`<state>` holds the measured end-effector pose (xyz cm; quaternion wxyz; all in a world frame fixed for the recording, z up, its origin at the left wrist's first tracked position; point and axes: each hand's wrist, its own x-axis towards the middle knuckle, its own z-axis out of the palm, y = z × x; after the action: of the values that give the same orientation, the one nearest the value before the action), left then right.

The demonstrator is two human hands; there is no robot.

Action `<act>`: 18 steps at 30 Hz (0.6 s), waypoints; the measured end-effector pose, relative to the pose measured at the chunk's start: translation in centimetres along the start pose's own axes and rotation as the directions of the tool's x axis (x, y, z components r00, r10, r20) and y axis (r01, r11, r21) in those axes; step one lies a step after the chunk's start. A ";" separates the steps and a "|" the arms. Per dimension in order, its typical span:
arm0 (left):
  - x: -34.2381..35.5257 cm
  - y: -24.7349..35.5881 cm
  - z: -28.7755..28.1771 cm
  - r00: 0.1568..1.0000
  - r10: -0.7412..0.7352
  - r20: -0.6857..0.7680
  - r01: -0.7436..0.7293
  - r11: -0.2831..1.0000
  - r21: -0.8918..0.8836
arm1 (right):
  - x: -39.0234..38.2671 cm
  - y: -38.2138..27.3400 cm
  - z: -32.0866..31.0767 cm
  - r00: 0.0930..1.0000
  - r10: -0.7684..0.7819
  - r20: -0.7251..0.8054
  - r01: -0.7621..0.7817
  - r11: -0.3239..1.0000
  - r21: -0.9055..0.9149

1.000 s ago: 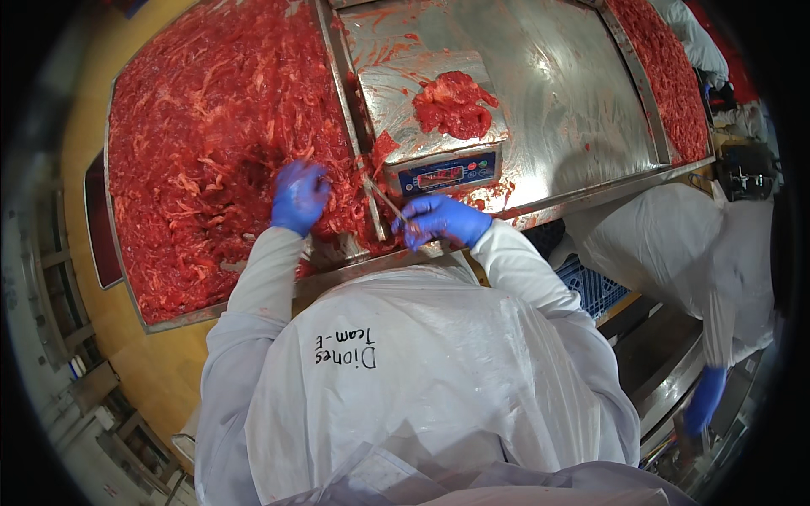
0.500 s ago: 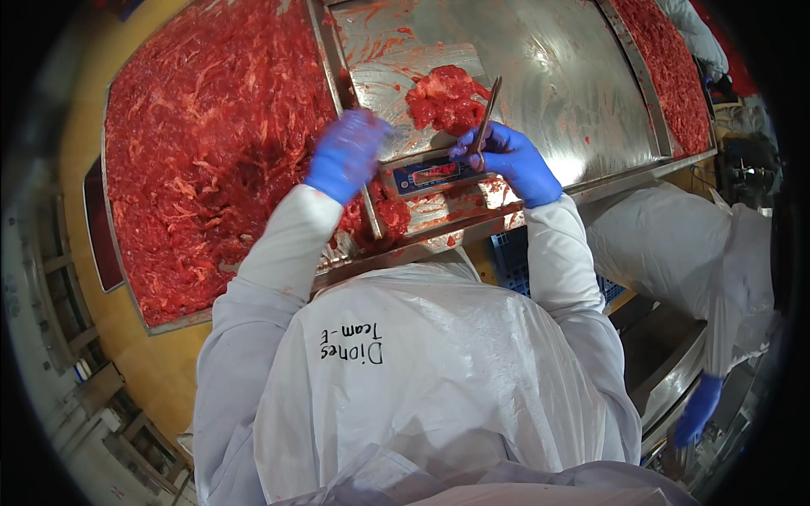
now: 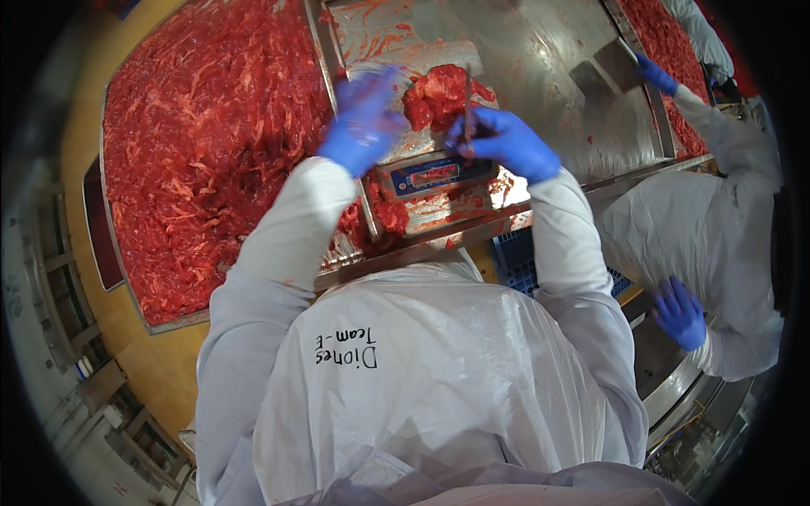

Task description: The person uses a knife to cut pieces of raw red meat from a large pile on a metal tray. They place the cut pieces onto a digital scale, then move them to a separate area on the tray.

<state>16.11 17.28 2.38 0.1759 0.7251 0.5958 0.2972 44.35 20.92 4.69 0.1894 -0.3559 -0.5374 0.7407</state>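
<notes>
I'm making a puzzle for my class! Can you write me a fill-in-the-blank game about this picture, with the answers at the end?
1. The left hand and the right hand wear gloves colored ____.
2. The thin tool is held in the person's ____ hand.
3. The display on the scale glows ____.
4. The wide meat heap lies to the ____ of the meat lump by the thin tool.

Missing words: blue; right; red; left.
</notes>
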 end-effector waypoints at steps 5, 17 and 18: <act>0.0 1.0 -0.6 0.984 -0.122 0.130 0.178 0.710 -0.681 | 0.8 -0.7 8.3 0.977 -0.193 -0.095 0.195 0.981 0.020; -9.6 -17.9 -7.6 0.754 -0.656 -0.035 0.594 0.658 0.463 | 6.0 2.0 -0.5 0.722 -0.594 -0.355 -0.125 0.393 -0.911; -10.9 -16.8 -6.5 0.776 -0.631 0.004 0.570 0.703 0.425 | 5.3 2.8 0.5 0.727 -0.607 -0.321 -0.119 0.348 -0.930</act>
<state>-2.07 9.90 -5.37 0.1550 0.5307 0.8323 0.0400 40.73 23.15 0.46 0.2460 -0.5294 -0.8039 0.1135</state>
